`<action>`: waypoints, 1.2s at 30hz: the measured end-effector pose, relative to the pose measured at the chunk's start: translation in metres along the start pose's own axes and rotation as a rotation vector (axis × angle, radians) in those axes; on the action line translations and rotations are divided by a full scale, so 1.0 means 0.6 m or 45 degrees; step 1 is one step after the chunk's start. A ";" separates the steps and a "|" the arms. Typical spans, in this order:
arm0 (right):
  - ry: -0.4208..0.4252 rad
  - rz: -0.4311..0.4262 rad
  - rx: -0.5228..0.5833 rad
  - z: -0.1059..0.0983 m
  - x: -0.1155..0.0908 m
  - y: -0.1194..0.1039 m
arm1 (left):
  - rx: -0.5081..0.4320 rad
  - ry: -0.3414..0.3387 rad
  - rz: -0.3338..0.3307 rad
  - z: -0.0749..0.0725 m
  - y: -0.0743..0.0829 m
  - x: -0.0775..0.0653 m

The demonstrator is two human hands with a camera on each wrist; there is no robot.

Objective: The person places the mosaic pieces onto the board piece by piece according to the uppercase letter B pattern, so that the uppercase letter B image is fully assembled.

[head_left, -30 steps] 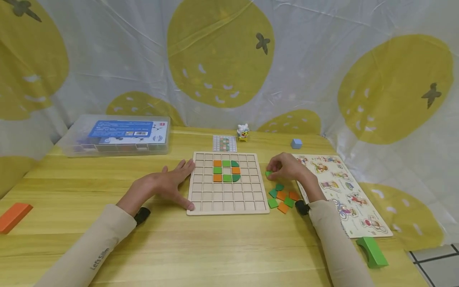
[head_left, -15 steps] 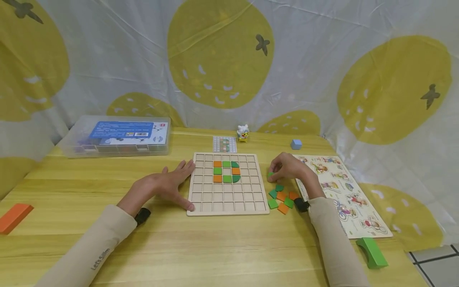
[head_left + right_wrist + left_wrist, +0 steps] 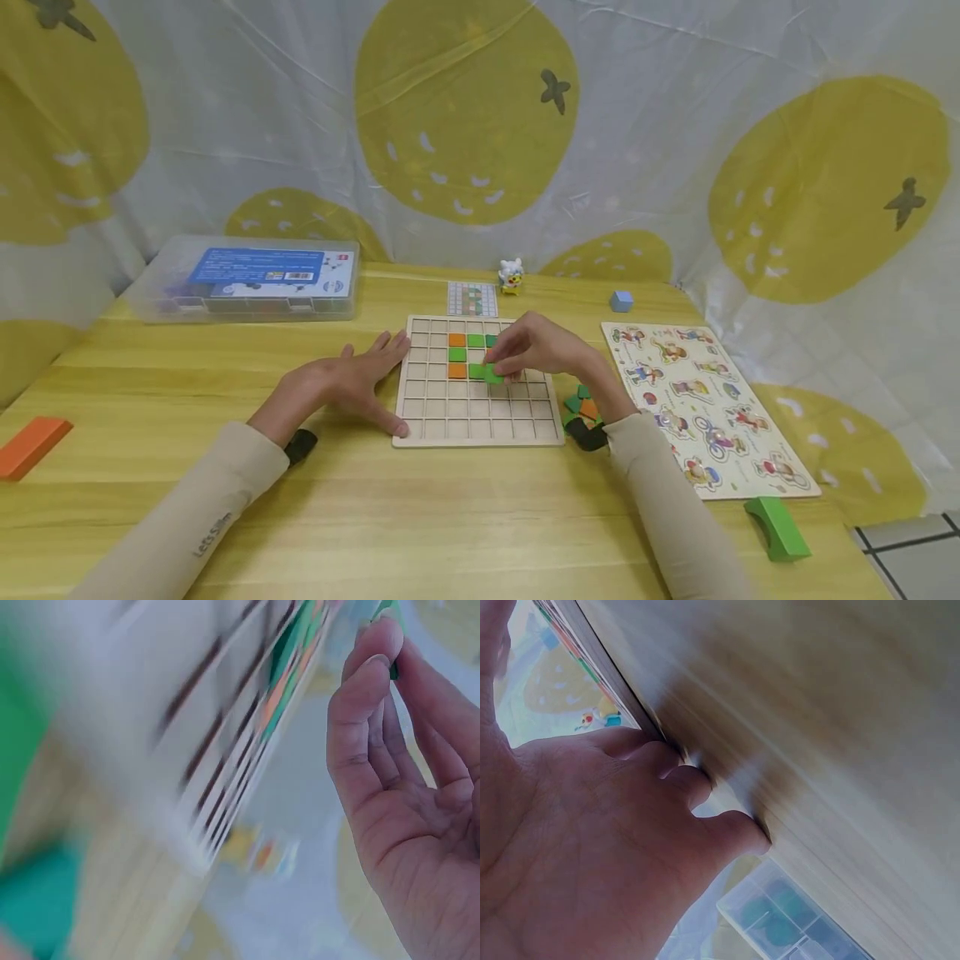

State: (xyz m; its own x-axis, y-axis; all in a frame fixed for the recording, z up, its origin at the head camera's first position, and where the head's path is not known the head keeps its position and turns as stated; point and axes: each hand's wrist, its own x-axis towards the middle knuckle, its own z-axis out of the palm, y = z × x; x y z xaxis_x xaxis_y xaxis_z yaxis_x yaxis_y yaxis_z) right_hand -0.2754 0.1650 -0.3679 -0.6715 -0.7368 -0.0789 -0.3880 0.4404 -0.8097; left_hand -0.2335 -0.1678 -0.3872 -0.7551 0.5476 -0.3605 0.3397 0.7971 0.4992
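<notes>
A wooden grid board (image 3: 437, 408) lies on the table, with orange and green tiles set in several of its squares. My left hand (image 3: 351, 390) is spread at the board's left side, thumb at the near corner and fingers at the edge. Over the board's middle, my right hand (image 3: 546, 348) pinches a green tile (image 3: 492, 375) between thumb and fingertips. That hand hides part of the tile pattern's right side. In the right wrist view the pinched tile (image 3: 394, 671) shows as a thin green edge. Loose orange and green tiles (image 3: 588, 409) lie right of the board, partly hidden by the right wrist.
A printed pattern card (image 3: 459, 289) and a small figurine (image 3: 511, 278) stand behind the board. A clear plastic case (image 3: 285, 312) is back left. To the right are a picture puzzle board (image 3: 738, 433), a blue cube (image 3: 621, 301) and a green arch block (image 3: 783, 533). An orange block (image 3: 33, 446) lies far left.
My right hand has moved left from beside the loose tiles to over the board, carrying the green tile. The left hand stays at the board's edge.
</notes>
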 end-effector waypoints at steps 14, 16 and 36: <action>0.049 0.098 -0.166 0.071 0.059 -0.035 | -0.001 -0.009 0.004 -0.004 0.008 -0.001; 0.036 0.108 -0.157 0.072 0.059 -0.037 | -0.004 -0.012 0.001 -0.004 0.007 -0.001; 0.002 0.089 -0.104 0.068 0.052 -0.037 | 0.012 -0.005 0.002 0.000 0.001 0.002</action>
State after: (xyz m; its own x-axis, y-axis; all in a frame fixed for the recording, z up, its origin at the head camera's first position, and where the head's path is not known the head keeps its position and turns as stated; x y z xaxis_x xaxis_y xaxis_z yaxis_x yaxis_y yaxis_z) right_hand -0.2619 0.1116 -0.3758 -0.6994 -0.7022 -0.1328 -0.3905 0.5311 -0.7520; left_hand -0.2341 -0.1667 -0.3871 -0.7524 0.5498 -0.3628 0.3462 0.7986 0.4924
